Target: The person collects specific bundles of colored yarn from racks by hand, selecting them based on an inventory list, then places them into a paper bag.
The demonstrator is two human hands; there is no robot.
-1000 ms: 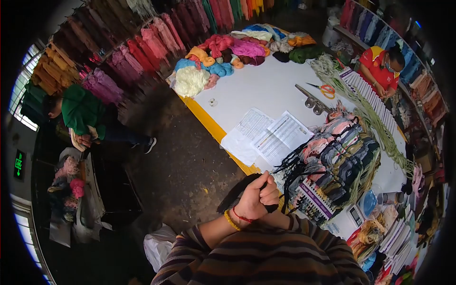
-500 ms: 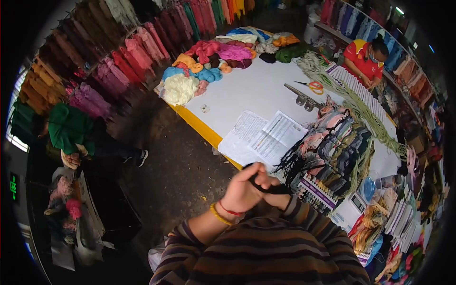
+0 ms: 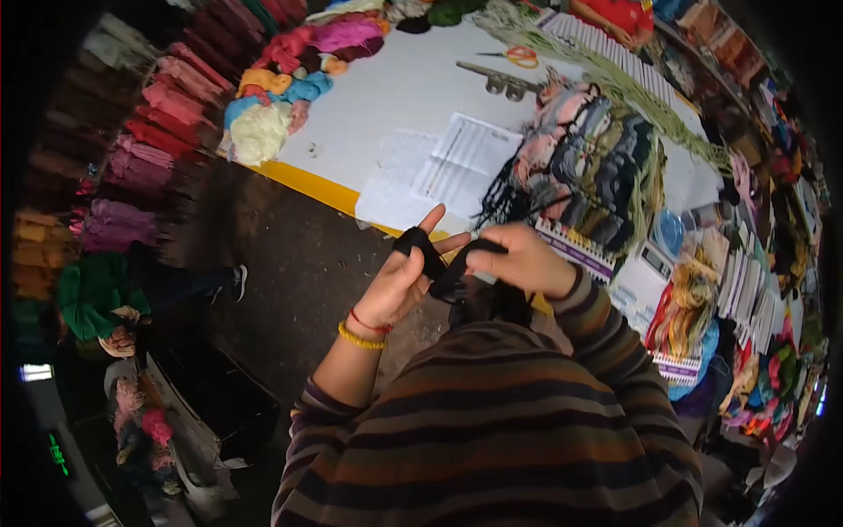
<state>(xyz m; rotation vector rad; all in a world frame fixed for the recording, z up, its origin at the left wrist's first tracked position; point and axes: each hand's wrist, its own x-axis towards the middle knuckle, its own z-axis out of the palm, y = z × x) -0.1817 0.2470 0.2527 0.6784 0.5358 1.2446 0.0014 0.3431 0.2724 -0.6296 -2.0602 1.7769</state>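
A dark loop of black yarn (image 3: 450, 283) stretches between my two hands, in front of the striped sweater. It passes around the fingers of my left hand (image 3: 392, 288), whose index finger points up and out. My right hand (image 3: 527, 260) has its fingers closed on the other end of the loop. Just beyond the hands lie printed sheets of paper (image 3: 470, 158) at the table's edge. To their right is a thick bundle of grey, pink and olive yarn skeins (image 3: 593, 162) with black strands at its left side.
Scissors (image 3: 522, 57) and a metal clip bar (image 3: 499, 79) lie on the white table (image 3: 369, 97). Yarn heaps (image 3: 261, 133) line its far left edge. A scale (image 3: 648, 268) stands at right. One person in red (image 3: 615, 19) is across the table; another in green (image 3: 104, 294) bends at left.
My hands have come apart and moved up in view, with the black yarn now spread between them. The view has tilted, so the table appears higher and further left.
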